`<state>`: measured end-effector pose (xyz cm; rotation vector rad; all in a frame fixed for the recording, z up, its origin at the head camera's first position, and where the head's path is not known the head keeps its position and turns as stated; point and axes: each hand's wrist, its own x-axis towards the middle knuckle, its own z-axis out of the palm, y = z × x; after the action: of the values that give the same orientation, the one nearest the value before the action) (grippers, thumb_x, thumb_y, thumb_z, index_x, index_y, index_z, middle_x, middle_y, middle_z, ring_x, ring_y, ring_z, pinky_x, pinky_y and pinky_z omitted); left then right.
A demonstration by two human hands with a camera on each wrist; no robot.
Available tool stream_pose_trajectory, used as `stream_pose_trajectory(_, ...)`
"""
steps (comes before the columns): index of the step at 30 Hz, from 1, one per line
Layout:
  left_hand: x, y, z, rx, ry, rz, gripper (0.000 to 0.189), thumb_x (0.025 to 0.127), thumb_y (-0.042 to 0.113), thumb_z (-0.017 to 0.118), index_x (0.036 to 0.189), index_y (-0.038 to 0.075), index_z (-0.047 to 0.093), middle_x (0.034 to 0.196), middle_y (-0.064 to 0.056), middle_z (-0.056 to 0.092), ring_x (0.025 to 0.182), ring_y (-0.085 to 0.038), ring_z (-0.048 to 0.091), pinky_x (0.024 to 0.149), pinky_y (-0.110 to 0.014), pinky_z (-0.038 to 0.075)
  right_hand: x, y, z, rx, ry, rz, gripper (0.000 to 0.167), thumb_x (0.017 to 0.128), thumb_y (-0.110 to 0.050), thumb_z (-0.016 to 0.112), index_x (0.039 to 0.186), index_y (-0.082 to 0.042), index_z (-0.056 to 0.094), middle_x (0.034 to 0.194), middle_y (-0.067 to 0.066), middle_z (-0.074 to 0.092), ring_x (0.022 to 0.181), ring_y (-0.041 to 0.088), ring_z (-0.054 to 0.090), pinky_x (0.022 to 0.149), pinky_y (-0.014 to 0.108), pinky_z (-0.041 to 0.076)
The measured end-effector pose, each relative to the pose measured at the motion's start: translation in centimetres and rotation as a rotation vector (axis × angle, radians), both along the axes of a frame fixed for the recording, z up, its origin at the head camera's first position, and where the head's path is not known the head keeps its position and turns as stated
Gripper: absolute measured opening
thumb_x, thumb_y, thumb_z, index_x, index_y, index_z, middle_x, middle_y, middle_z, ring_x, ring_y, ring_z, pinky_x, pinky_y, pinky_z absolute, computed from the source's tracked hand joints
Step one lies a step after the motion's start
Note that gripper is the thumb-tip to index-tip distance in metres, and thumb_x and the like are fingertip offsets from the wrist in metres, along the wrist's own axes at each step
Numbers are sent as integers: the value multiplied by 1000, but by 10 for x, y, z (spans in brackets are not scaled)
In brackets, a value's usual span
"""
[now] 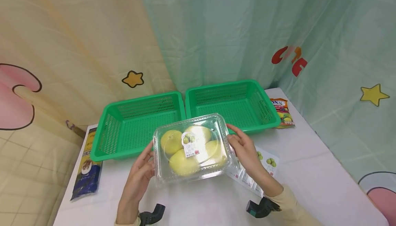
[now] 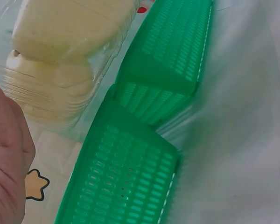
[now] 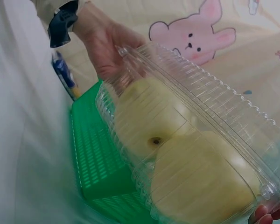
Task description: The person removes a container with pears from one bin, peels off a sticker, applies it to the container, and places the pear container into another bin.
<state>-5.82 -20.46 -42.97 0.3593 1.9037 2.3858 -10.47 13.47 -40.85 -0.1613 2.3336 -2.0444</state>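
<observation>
A clear plastic clamshell box (image 1: 193, 147) of several yellow-green fruits is held in the air over the table, its lid closed. A small white label (image 1: 190, 145) with a fruit picture sits on the lid. My left hand (image 1: 140, 176) grips the box's left end, and my right hand (image 1: 244, 148) grips its right end. In the left wrist view, the fingers (image 2: 9, 135) show beside the box (image 2: 60, 60). Through the clear wall in the right wrist view, the fruits (image 3: 200, 177) are visible, with the left hand (image 3: 107, 46) at the far end.
Two green plastic baskets (image 1: 139, 130) (image 1: 226, 111) stand side by side behind the box. A sheet of fruit labels (image 1: 250, 176) lies under the right forearm. A blue-and-yellow packet (image 1: 88, 167) is at the left, a candy bag (image 1: 282, 112) at the right. Behind hangs a printed curtain (image 1: 213, 40).
</observation>
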Motion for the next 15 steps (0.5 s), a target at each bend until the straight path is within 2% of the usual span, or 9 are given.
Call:
stream_pose_trajectory(5,-6,4,5,0,-19,20,68,98,-7,38,161,3,16,110,6,57,90,-2,64,70,-20,56,-11,4,6,9,30,52,48,106,-21,48,152,-10,41,64,-7,41,53,4,35,51,21,34)
stream_pose_trajectory(8,-11,7,8,2,-37,28,66,99,-5,39,160,2,16,108,7,55,86,-1,62,68,-19,54,-17,8,7,17,17,78,48,107,-21,47,153,-9,40,66,-6,43,55,4,37,53,20,36)
stream_pose_trajectory(15,-27,16,15,6,-52,18,63,100,-5,38,159,-4,15,99,7,50,75,1,55,58,-15,50,-24,13,7,-27,-45,60,50,107,-18,47,154,-5,38,70,-8,47,60,3,41,56,19,40)
